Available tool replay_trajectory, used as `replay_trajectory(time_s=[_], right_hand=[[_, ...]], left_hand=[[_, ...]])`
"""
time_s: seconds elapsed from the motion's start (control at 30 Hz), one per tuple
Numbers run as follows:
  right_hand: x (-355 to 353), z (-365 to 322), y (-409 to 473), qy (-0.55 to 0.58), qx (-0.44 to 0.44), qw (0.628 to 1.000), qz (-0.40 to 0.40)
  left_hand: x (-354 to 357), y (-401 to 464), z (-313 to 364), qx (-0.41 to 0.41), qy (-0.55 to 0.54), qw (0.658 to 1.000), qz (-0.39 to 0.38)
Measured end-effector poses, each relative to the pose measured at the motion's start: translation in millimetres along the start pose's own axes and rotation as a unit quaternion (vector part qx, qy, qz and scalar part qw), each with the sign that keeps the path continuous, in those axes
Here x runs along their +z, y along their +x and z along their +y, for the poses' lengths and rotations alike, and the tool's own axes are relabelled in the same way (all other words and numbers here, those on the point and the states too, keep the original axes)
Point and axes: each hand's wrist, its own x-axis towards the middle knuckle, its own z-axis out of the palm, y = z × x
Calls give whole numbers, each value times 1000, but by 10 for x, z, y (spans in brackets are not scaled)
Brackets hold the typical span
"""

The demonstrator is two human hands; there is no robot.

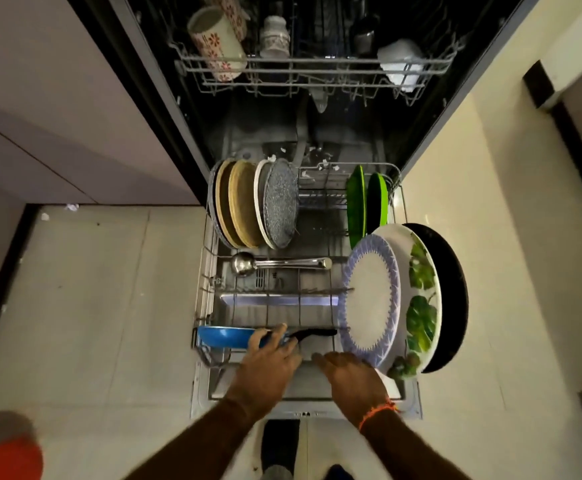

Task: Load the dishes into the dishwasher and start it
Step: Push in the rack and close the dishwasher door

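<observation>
Blue pan (pixel 222 336) lay on its side at the near left of the pulled-out lower rack (pixel 202 299), its black handle pointing right. The left hand (pixel 270 358) rested on the pan where handle met bowl, fingers curled over it in a light hold. The right hand (pixel 346 370) was just beside it at the rack's near rail, fingers loosely extended and holding nothing that could be seen. On the rack's right stood a blue-rimmed plate (pixel 371 299), a leaf-print plate (pixel 417 299) and a dark plate (pixel 454 299), leaning together. Further back were two green plates (pixel 357 206); at the back left, a row of tan and grey plates (pixel 248 202). A steel ladle (pixel 275 263) lay across the middle. The upper rack (pixel 303 69) held a flowered mug (pixel 213 39), a jar (pixel 275 36) and a white container (pixel 400 62). Loading looked nearly finished, with the pan being settled into place. The next move would likely call for letting go, pushing both racks in, lifting the door (pixel 305 410) shut and pressing start, taking care that the tall plates clear the upper rack.
</observation>
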Motion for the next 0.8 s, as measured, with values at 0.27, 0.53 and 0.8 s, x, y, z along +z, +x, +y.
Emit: replay_trajectory(time_s=[0.27,0.53,0.8], right_hand=[[-326,93,396,-2,5,999,44],[-694,369,1172,-3,-12,988,155],[-1268,670,1980,-60,-2,978,198]], left_hand=[[-252,383,-158,-31,38,998,32],[-727,1062,-630,-49,49,995,67],[-1162,1874,-1126,-65,53,989,126]])
